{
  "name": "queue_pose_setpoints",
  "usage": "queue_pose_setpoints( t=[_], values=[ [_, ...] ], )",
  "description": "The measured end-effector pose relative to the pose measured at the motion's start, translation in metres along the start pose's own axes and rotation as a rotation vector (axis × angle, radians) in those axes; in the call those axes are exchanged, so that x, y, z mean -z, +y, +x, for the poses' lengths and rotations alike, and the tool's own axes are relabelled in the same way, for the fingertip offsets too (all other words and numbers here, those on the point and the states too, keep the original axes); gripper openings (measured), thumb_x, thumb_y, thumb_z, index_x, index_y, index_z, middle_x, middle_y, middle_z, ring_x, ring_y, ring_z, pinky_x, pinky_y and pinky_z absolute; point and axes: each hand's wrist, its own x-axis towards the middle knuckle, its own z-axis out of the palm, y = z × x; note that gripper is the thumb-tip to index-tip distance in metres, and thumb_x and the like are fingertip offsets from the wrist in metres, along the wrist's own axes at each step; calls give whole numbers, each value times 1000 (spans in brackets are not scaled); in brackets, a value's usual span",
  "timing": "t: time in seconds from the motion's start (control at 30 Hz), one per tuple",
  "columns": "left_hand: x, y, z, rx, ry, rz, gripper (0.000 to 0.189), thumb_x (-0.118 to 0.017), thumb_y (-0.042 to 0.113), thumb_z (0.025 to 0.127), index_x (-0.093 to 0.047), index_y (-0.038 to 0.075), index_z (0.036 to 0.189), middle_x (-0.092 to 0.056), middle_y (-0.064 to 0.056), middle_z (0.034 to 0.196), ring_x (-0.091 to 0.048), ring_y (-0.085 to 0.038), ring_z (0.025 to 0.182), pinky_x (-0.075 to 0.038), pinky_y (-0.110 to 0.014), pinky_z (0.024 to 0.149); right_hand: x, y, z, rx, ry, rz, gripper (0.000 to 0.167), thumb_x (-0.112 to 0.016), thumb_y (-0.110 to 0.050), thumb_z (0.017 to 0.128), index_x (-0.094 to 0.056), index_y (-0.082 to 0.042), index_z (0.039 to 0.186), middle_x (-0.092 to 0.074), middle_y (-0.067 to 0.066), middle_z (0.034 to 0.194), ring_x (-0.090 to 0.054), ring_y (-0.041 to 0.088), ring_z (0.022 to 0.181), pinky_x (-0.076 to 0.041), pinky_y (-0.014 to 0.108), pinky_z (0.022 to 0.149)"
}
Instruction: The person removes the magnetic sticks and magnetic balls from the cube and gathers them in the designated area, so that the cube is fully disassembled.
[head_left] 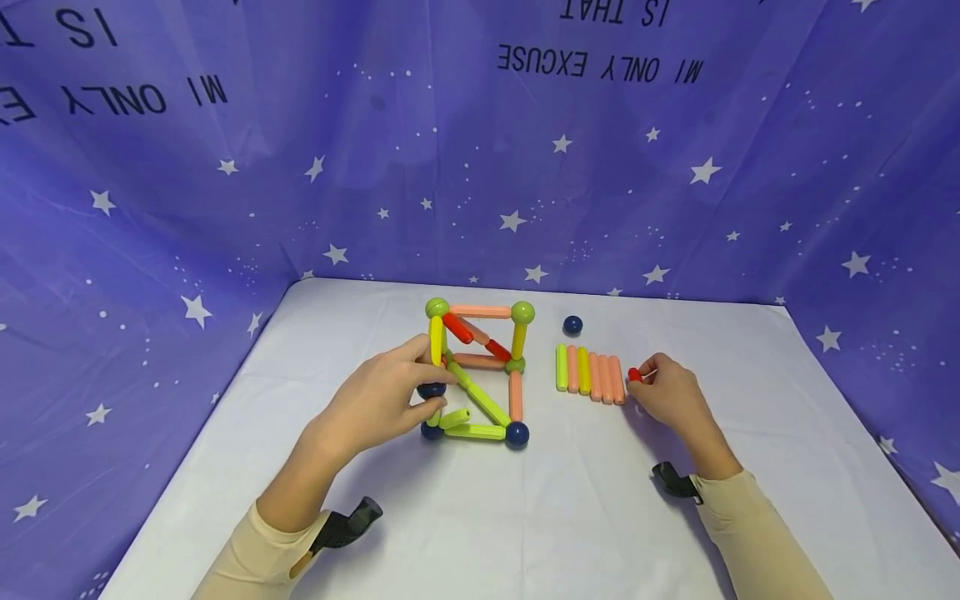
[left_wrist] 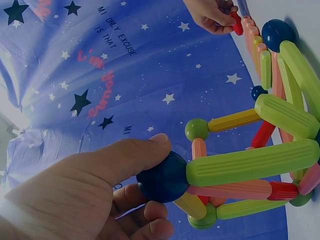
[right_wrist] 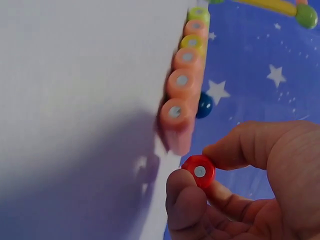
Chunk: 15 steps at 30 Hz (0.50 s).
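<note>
A frame of magnetic rods and balls point(head_left: 480, 432) stands left of the table's middle, with green balls at the back and dark blue ones in front. On its near left side, my left hand point(head_left: 382, 396) pinches a dark blue ball point(left_wrist: 162, 177) between thumb and fingers. A light green rod point(left_wrist: 250, 162) joins that ball to the lower frame. To the right, my right hand point(head_left: 670, 398) holds a red magnetic rod point(right_wrist: 200, 171) between thumb and fingertips, its round metal end showing. That rod is beside the end of a row of pink, yellow and green rods point(head_left: 596, 377).
Behind the row lies a loose dark blue ball point(head_left: 573, 325). A white cloth covers the table point(head_left: 570, 517), and a purple curtain with stars point(head_left: 480, 167) hangs around its back and sides. Black wrist mounts point(head_left: 348, 523) stick out from both sleeves.
</note>
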Motion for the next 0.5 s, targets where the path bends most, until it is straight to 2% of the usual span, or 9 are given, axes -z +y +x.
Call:
queue_pose_setpoints(
  t=[0.1, 0.23, 0.37, 0.5],
  values=[
    [0, 0, 1, -3, 3, 1, 23, -81, 18, 80, -77, 18, 102, -48, 9, 93, -46, -6, 69, -43, -24, 57, 0, -10, -7, 20, -4, 2, 28, -62, -20, 86, -54, -1, 105, -61, 10, 85, -56, 20, 62, -45, 32, 55],
    [0, 0, 1, -6, 8, 0, 23, -81, 18, 80, -77, 18, 102, -48, 9, 93, -45, -6, 68, -42, -24, 57, -6, -29, -21, 90, -5, 1, 27, -66, -20, 84, -55, -3, 103, -60, 7, 81, -53, 21, 64, -43, 32, 55],
    [0, 1, 0, -2, 8, 1, 22, -81, 18, 80, -77, 18, 102, -47, 9, 93, -45, -6, 67, -42, -24, 56, -18, -45, -36, 157, -52, 18, 26, -69, -19, 84, -55, -5, 100, -58, 4, 75, -51, 19, 61, -42, 31, 53],
    [0, 1, 0, 0, 7, 4, 22, -81, 18, 80, -77, 18, 102, -47, 9, 92, -45, -6, 68, -42, -24, 56, -33, -56, -49, 166, -127, 26, 21, -70, -16, 82, -55, -8, 96, -57, 0, 67, -51, 16, 54, -41, 31, 50]
  ],
)
